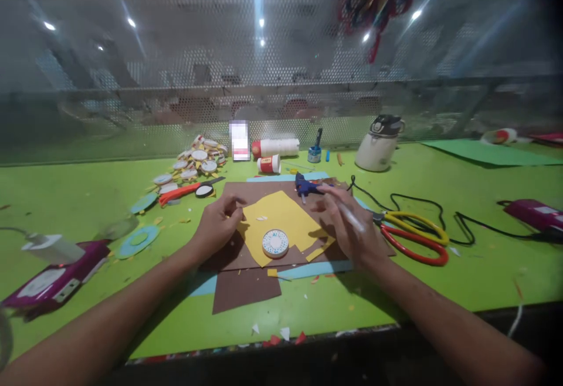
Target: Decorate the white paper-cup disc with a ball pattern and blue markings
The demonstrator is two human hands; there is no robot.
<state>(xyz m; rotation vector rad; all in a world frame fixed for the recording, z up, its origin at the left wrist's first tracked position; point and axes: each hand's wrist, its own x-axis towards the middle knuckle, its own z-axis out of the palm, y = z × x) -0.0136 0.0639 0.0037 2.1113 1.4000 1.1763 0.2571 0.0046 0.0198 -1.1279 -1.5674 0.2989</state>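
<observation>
On brown paper lies a cut sheet of yellow paper, with a round white disc with blue marks on its lower part. My left hand is at the sheet's left edge, fingers curled together; whatever they may hold is hidden. To the right of the sheet, my right hand grips a pale pen, its tip hard to make out. Just behind that hand rests a blue glue gun. Scissors with yellow and red handles lie beside the right wrist.
A heap of paper discs and an orange-handled knife lie left. Paper cups, a phone, an ink bottle and a white jug are behind. Purple power strips flank the work; a black cord runs right.
</observation>
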